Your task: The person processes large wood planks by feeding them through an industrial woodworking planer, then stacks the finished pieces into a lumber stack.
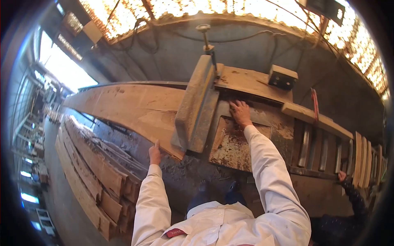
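A long, wide wooden board (135,104) lies to the left of an upright machine housing (193,102), its near end reaching the housing's base. My left hand (154,153) is at the board's near edge, with a finger stretched out along it. On the right side of the housing, my right hand (241,113) rests with fingers apart on the dusty machine table (283,123), close to the wooden fence and above a sawdust-covered plate (232,149). Nothing shows in my right hand.
Stacked planks (92,172) lie at lower left. A roller conveyor (324,151) runs right, with a wooden strip (316,119) along its back. A co-worker's hand (341,176) is at its near edge. A dark box (283,77) sits behind the table.
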`<action>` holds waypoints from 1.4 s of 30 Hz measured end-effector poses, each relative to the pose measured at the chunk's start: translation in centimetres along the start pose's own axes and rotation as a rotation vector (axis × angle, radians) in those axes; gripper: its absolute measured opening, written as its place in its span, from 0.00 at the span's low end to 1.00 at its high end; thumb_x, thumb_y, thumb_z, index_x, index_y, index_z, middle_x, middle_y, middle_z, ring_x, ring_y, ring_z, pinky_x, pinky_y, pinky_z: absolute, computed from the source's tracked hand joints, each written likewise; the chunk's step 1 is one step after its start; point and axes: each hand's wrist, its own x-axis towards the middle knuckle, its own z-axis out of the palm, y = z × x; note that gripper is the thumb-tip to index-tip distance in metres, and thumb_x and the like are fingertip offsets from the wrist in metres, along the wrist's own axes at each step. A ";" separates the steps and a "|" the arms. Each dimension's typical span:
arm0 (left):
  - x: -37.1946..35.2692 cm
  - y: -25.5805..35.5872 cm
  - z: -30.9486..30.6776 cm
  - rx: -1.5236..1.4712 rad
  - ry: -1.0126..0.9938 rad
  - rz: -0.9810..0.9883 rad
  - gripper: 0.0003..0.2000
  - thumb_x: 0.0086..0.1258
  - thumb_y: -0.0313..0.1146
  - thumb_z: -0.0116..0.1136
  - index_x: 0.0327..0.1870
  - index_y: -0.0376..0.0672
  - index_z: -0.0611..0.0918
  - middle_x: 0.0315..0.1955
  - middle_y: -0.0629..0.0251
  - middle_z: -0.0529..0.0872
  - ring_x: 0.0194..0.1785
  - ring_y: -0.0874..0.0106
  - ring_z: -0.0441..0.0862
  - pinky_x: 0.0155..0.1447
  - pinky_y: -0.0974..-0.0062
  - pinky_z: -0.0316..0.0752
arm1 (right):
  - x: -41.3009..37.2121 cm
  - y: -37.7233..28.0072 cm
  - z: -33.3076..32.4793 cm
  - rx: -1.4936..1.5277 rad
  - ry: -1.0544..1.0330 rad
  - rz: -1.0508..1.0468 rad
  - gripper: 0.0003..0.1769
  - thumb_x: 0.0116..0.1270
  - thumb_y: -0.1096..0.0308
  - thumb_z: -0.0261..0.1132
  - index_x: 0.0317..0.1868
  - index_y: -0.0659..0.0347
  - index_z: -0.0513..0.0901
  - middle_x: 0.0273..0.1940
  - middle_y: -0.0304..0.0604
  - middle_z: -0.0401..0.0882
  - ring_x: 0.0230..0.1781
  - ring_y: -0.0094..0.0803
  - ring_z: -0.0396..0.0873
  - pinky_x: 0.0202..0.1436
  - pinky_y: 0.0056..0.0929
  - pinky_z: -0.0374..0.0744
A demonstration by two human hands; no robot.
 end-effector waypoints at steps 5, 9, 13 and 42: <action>2.6 -2.7 -0.8 0.085 0.074 0.181 0.26 0.73 0.53 0.65 0.43 0.30 0.87 0.29 0.63 0.85 0.28 0.71 0.79 0.28 0.66 0.71 | -2.4 0.2 -0.7 0.057 0.077 0.024 0.16 0.72 0.61 0.64 0.58 0.51 0.81 0.52 0.51 0.80 0.55 0.50 0.77 0.59 0.46 0.78; 4.4 -4.4 -0.5 0.059 0.139 0.118 0.29 0.70 0.57 0.65 0.40 0.30 0.87 0.28 0.62 0.85 0.25 0.73 0.79 0.28 0.66 0.71 | -6.0 0.5 -2.3 0.028 -0.006 -0.015 0.15 0.76 0.63 0.61 0.58 0.61 0.77 0.51 0.56 0.78 0.52 0.57 0.79 0.54 0.49 0.80; -0.7 -0.8 0.6 -0.052 0.092 0.092 0.27 0.71 0.55 0.65 0.42 0.31 0.86 0.31 0.60 0.87 0.29 0.69 0.84 0.30 0.65 0.80 | -8.8 3.7 -2.2 0.000 -0.123 -0.033 0.18 0.76 0.63 0.62 0.61 0.62 0.76 0.53 0.56 0.77 0.53 0.56 0.79 0.54 0.47 0.80; -21.0 -5.9 16.5 -0.209 -0.428 -0.221 0.22 0.81 0.45 0.56 0.58 0.31 0.75 0.51 0.51 0.85 0.47 0.59 0.90 0.47 0.61 0.91 | -16.7 6.5 -7.7 0.329 0.378 0.317 0.15 0.82 0.64 0.55 0.58 0.67 0.79 0.44 0.50 0.82 0.48 0.42 0.82 0.54 0.35 0.78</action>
